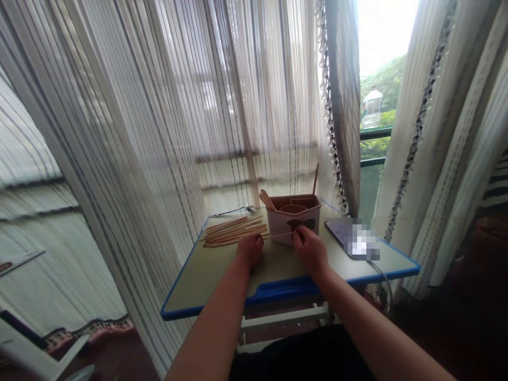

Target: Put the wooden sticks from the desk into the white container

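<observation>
Both my hands hold one thin wooden chopstick point(278, 235) level above the small table point(214, 275). My left hand point(250, 248) is closed as a fist around its left end. My right hand point(309, 248) pinches its right end. Just behind the stick stands a pale pink utensil holder point(293, 218) with brown compartments; a few chopsticks lean out at its left and one stands at its back. A pile of several wooden chopsticks point(234, 232) lies on the table, left of my left hand.
A metal spoon point(234, 211) lies at the table's back left corner. A dark tablet point(351, 238) with a cable rests at the right. Striped curtains hang close behind and on both sides. The table has a blue rim point(286, 290).
</observation>
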A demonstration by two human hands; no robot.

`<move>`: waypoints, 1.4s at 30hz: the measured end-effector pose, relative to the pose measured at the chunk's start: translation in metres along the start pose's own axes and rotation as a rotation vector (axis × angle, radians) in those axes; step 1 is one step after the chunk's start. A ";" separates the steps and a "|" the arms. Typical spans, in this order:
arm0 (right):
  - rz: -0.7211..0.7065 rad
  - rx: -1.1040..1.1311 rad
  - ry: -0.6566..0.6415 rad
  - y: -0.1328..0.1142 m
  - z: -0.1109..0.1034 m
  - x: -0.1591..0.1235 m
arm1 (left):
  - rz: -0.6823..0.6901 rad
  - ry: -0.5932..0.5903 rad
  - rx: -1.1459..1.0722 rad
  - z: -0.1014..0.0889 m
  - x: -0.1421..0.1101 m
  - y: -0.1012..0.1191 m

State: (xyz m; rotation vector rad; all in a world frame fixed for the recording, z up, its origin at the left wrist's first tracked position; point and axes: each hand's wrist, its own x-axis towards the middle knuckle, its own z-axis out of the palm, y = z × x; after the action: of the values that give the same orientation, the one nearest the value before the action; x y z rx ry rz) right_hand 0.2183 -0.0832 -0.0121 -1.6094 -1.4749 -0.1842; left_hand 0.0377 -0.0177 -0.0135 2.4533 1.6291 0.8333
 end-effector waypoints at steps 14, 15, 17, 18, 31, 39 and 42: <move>0.259 0.152 0.065 0.016 -0.003 0.008 | -0.028 -0.022 0.011 0.000 0.001 0.001; 0.258 0.162 0.076 0.016 -0.003 0.008 | -0.041 -0.025 0.013 0.000 0.001 0.002; 0.257 0.178 0.104 0.017 -0.003 0.009 | -0.067 -0.037 0.013 0.000 0.001 0.002; 0.257 0.182 0.116 0.017 -0.002 0.009 | -0.068 -0.038 0.010 0.000 0.001 0.002; -0.048 -0.100 0.312 0.004 0.006 0.005 | 0.018 -0.008 0.004 0.003 0.003 -0.004; -0.443 -0.133 -0.084 -0.008 0.010 -0.003 | 0.083 0.026 -0.032 0.004 0.003 -0.010; -0.500 -0.136 -0.126 -0.011 0.012 -0.005 | 0.092 0.027 -0.043 0.003 0.003 -0.011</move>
State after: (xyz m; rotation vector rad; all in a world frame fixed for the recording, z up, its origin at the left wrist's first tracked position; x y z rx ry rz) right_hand 0.2020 -0.0805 -0.0163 -1.3461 -1.9815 -0.4800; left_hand 0.0309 -0.0100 -0.0186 2.5155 1.4997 0.9066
